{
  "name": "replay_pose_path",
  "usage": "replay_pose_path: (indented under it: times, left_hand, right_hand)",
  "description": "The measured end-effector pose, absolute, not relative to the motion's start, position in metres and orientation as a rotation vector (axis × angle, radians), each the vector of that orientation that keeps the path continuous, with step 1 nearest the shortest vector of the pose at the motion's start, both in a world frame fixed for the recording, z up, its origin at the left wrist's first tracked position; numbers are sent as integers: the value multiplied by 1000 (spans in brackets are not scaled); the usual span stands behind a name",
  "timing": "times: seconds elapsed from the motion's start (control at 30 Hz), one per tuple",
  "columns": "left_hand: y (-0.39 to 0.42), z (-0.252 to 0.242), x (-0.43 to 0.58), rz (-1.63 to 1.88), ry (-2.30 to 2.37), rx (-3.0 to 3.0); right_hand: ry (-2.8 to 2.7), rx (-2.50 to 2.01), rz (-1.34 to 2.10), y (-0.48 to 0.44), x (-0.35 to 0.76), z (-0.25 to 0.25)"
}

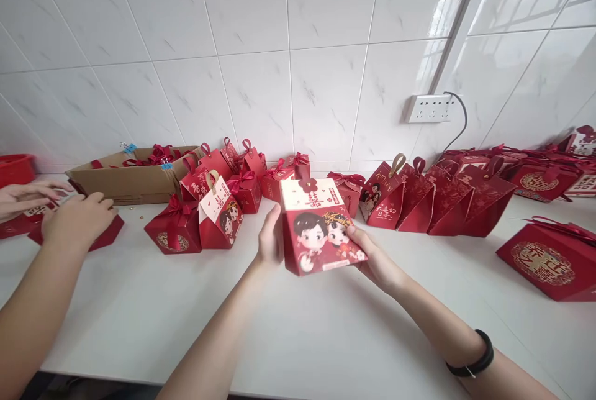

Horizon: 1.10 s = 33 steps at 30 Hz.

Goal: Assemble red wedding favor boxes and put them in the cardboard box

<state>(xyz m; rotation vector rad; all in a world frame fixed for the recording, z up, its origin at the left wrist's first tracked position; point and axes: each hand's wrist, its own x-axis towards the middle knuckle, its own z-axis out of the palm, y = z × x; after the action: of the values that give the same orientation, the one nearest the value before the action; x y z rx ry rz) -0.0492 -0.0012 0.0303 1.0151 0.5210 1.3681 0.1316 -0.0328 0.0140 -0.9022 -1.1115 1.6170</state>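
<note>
Between my two hands is a red and white gift box (310, 245), printed with a cartoon couple and a flower-shaped closure at its top. It is held up over the white table (298, 338), its printed front facing me. My left hand (270, 237) grips the box's left side, thumb up along the edge. On the lower right side my right hand (378, 263) holds it with the thumb on the front; its other fingers are hidden behind the box. Past it stands a red box with a ribbon bow (350, 192).
At left, another person's hands (77, 220) work on a red box beside an open cardboard carton (130, 182) of ribbon bows. Several finished boxes (174, 226) stand left of centre. A row of handled boxes (384, 198) is at right, near a ribboned box (549, 260) and a wall socket (431, 108).
</note>
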Motion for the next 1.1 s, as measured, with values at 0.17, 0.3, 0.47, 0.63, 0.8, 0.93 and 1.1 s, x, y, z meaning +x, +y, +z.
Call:
replay_pose_path:
  times: [0.17,0.3,0.47,0.63,0.8,0.93,1.1]
  left_hand:
    - [-1,28,-44,1240,545,1078]
    - [2,25,-40,1160,531,1010]
    - [2,24,-41,1072,563,938]
    - [-1,32,-44,1074,512,963]
    - [2,38,-53,1169,536,960]
    - [7,30,-55,1224,578,1021]
    - [8,21,-51,1171,634,1172]
  right_hand:
    - [-948,-769,2042,-41,134,27]
    - [-876,-700,2209,-41,136,27]
    - [-851,-680,2236,-39,136,24]
    - [-944,-741,2159,-41,134,28]
    - [-1035,-879,1803,-40,130,29]
    - [-964,-971,1648,-37,130,27]
    - [-987,-974,1650,-36,131,26]
